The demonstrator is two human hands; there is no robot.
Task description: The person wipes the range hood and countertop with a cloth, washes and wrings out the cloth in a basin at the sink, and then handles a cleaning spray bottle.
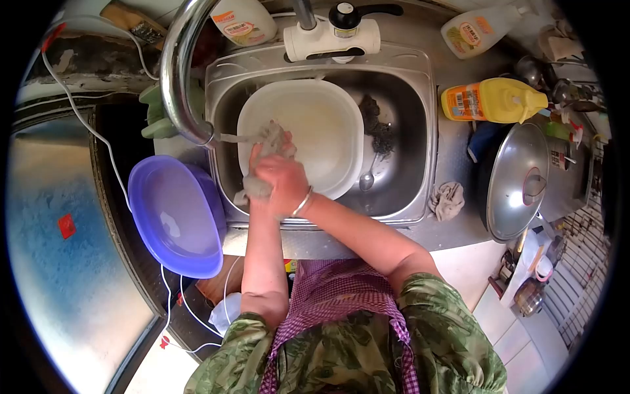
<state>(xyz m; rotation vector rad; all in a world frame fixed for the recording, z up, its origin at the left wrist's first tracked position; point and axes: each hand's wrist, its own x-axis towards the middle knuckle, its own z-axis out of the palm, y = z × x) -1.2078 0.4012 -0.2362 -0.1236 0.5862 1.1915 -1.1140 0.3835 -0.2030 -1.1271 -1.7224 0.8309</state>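
Observation:
My right hand (289, 184), with a bangle at its wrist, is closed on a wet grey cloth (274, 139). My left hand (254, 157) is against the same cloth, and most of its fingers are hidden behind my right hand. Folds of cloth stick out above and below the two hands. Both hands are over the left side of a white basin (328, 144) with cloudy liquid in it. The basin sits in a steel sink (420, 164). Water runs from the curved spout of the faucet (177, 72) onto the cloth.
A purple tub (141, 203) stands left of the sink. A spoon (367, 180) and dark scourers (377, 128) lie in the sink. On the right are a crumpled rag (447, 201), a yellow bottle (485, 100) and a pan lid (515, 184). The faucet lever (380, 10) is behind.

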